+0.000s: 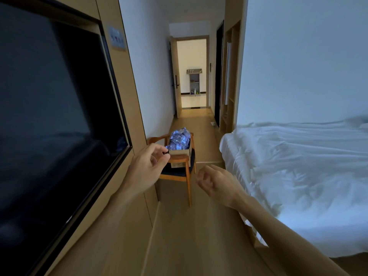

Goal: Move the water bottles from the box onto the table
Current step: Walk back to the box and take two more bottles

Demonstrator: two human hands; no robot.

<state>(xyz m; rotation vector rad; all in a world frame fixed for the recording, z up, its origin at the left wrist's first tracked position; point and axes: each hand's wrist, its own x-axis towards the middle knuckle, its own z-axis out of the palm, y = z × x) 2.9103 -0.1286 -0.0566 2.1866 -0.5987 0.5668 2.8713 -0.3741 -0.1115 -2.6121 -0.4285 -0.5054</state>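
A cardboard box [179, 156] stands on a wooden chair [177, 172] ahead of me, by the left wall. Several water bottles [179, 139] with blue labels are heaped in it and stick out above its rim. My left hand [148, 166] is stretched out in front of the chair's left side, fingers loosely curled, holding nothing. My right hand [213, 182] hangs lower, right of the chair, its fingers also loosely curled and empty. Neither hand touches the box or a bottle. No table is in view.
A large dark TV [49, 116] is set in the wood-panelled wall on the left. A bed with white sheets [298, 166] fills the right side. Between them a narrow wooden floor [199, 236] runs to an open door [193, 76] at the far end.
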